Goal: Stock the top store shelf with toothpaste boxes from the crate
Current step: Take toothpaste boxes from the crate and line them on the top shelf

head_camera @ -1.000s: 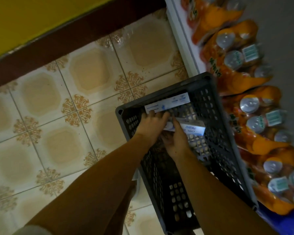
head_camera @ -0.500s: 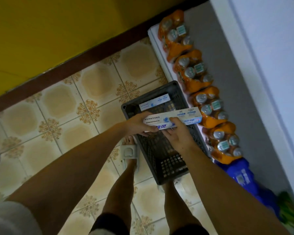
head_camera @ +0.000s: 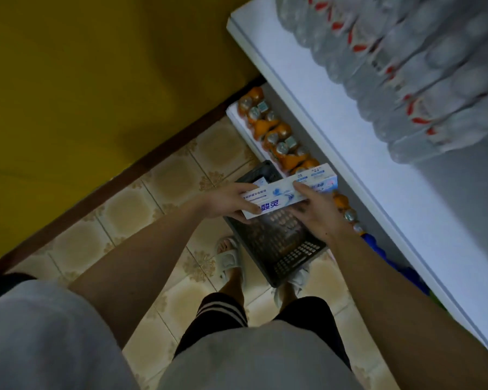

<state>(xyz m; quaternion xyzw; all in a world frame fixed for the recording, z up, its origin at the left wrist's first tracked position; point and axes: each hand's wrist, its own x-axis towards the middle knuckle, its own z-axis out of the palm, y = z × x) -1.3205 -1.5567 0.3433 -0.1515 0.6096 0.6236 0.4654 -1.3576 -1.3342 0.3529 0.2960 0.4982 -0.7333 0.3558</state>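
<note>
Carrying long white-and-blue toothpaste boxes (head_camera: 289, 191) above dark perforated plastic crate (head_camera: 282, 243), left hand (head_camera: 228, 202) and right hand (head_camera: 316, 211) both clenched on them; keeping stack level, lifting toward white shelf (head_camera: 335, 130).

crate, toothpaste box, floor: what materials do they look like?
Crate: dark moulded plastic, matte, judging by the perforated grid walls. Toothpaste box: printed paperboard, slight sheen, crisp folded edges; held by left hand and right hand. Floor: likely glazed ceramic tile, with grout lines and a repeating pattern.
</note>
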